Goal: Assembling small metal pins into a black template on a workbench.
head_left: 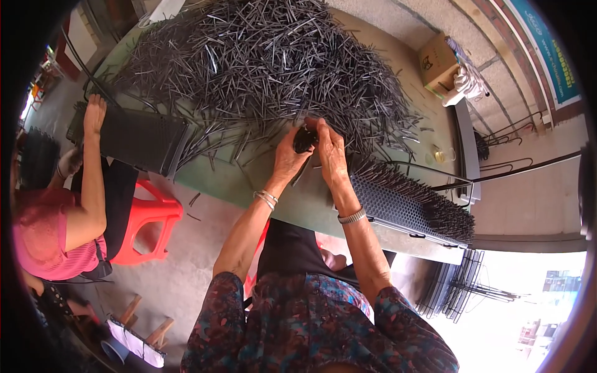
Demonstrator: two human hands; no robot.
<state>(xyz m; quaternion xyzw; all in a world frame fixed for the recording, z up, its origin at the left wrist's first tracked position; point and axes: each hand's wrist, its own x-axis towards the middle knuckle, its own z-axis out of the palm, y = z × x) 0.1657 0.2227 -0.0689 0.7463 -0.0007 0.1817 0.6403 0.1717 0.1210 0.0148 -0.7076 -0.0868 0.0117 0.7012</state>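
Over the green table (214, 183), left hand (288, 156) and right hand (331, 150) are together, fingers closed around a dark bundle (305, 140)

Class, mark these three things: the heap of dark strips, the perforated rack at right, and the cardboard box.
Heap of dark strips (267, 62): head view, middle of the heap.
Perforated rack (390, 206): head view, its holed front face.
Cardboard box (438, 64): head view, its side wall.

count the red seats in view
2: one red stool at left, beside the co-worker; another red seat, mostly hidden, by the wearer's black trousers. Others may be hidden.
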